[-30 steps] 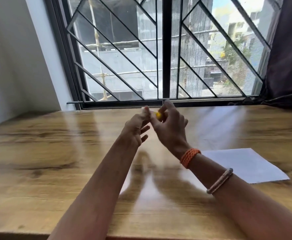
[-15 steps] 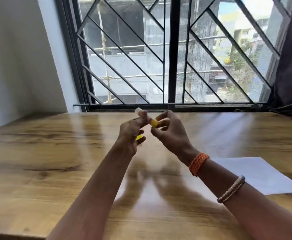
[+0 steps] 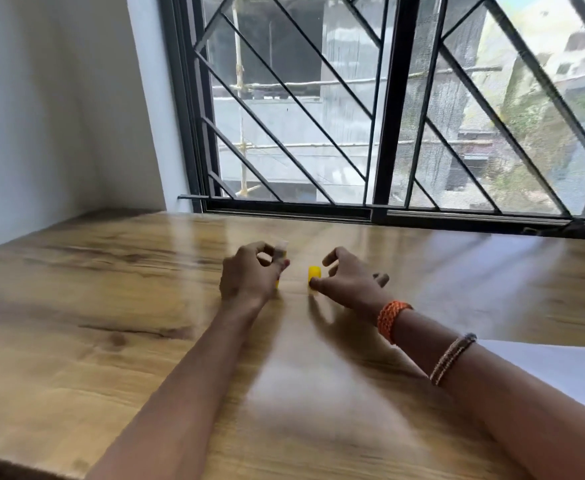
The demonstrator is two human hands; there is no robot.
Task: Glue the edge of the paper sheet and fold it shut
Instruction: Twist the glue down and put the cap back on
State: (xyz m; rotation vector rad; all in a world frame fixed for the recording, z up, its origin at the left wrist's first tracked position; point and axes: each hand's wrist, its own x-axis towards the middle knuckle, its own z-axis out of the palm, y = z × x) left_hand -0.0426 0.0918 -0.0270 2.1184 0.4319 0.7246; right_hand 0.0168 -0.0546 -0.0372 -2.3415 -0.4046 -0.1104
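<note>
My left hand [image 3: 249, 277] grips the uncapped glue stick [image 3: 281, 250] upright in the head view; its whitish tip shows above my fingers and a bit of yellow body below them. The yellow cap [image 3: 314, 273] stands on the wooden table [image 3: 111, 306] just right of that hand. My right hand [image 3: 348, 280] hovers low beside the cap with spread, loosely bent fingers; the thumb tip touches the cap's base and the other fingers are off it. The white paper sheet [image 3: 561, 370] lies flat at the right, partly behind my right forearm.
A barred window [image 3: 381, 116] runs along the table's far edge. A white wall [image 3: 59, 116] closes the left side. The table's near edge crosses the bottom left corner.
The cap has come off the glue stick. My hands have parted and dropped to the table, and my right hand has set the cap down there. The camera has swung left.
</note>
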